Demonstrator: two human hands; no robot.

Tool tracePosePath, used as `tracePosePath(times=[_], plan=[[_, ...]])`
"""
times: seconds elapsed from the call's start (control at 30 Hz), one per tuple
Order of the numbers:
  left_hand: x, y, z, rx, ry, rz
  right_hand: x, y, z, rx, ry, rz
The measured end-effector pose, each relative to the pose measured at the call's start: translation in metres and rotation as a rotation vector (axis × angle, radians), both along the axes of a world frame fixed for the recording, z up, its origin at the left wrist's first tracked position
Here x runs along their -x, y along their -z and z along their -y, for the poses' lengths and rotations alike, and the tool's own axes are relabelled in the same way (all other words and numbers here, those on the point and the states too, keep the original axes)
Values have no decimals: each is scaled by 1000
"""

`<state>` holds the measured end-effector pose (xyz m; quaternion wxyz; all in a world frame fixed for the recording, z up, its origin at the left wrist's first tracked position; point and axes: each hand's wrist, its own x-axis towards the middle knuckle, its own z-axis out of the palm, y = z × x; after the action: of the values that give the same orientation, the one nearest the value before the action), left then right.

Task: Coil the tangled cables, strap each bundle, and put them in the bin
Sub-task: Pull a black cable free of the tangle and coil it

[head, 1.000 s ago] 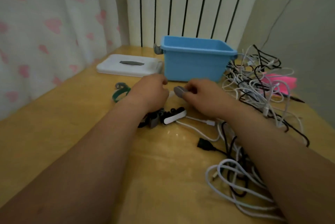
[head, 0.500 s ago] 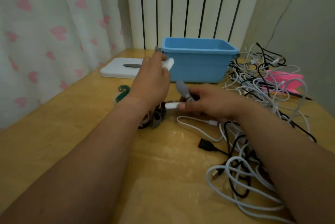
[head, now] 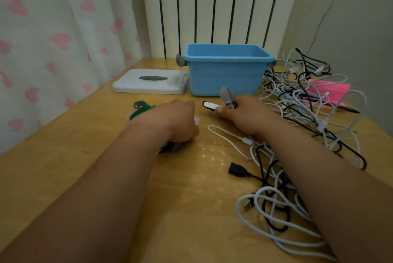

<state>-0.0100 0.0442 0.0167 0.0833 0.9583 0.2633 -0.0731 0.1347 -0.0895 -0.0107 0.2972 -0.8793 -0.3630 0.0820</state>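
Right hand (head: 244,115) pinches white strap (head: 210,105) and grey strap (head: 226,94) before the bin (head: 225,71); left hand (head: 178,122) lies curled just beside, grip hidden

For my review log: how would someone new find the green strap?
Start at the blue bin at the back. The white lid lies to its left, and the green strap lies just in front of that lid, partly behind the left hand. It is the only green thing there.
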Motion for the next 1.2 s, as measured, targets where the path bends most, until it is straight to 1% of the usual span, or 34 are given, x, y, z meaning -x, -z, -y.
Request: tracePosePath(times=[0.07, 0.13, 0.2, 0.27, 0.3, 0.33, 0.37, 0.43, 0.5, 0.6, 0.63, 0.7, 0.77, 0.83, 0.9, 1.03, 1.1, 1.2], plan=[[-2, 3, 1, -8, 14, 49, 1, 2, 0, -3, -2, 1], [-4, 6, 2, 65, 19, 169, -2, 4, 1, -57, 19, -30], [-6, 6, 4, 255, -10, 418, -4, 4, 1, -224, 42, -132], [-9, 5, 7, 482, -93, 699, -5, 3, 1, -418, 61, -314], [-11, 5, 8, 546, -135, 803, -6, 3, 0, -463, 68, -368], [-15, 8, 8, 571, -165, 866, -7, 3, 0, -461, 76, -372], [-18, 11, 7, 581, -186, 894, -8, 5, -1, -426, 85, -334], [-25, 19, 5, 592, -225, 905, -11, 8, -3, -313, 99, -170], [-31, 24, 2, 603, -245, 922, -6, 7, -6, -268, 22, -25], [-35, 28, -2, 613, -277, 939, 4, 8, -13, -164, -201, 61], [-35, 30, -3, 624, -280, 942, 7, 10, -15, -107, -227, 90], [-35, 33, -1, 661, -304, 929, 8, 11, -17, -59, -223, 142], [-36, 35, 4, 755, -340, 927, 5, 11, -18, -65, -192, 139], [-36, 35, 10, 891, -374, 929, 4, 9, -18, -93, -157, 81], [-38, 37, 14, 986, -400, 929, 2, 8, -18, -108, -120, 22], [-38, 32, 16, 1214, -442, 1006, 5, 3, -15, -100, -169, -120], [-37, 29, 16, 1322, -471, 1012, 7, 4, -15, -50, -202, -57], [-33, 25, 18, 1376, -497, 1033, 11, 9, -20, 12, -207, 116]])
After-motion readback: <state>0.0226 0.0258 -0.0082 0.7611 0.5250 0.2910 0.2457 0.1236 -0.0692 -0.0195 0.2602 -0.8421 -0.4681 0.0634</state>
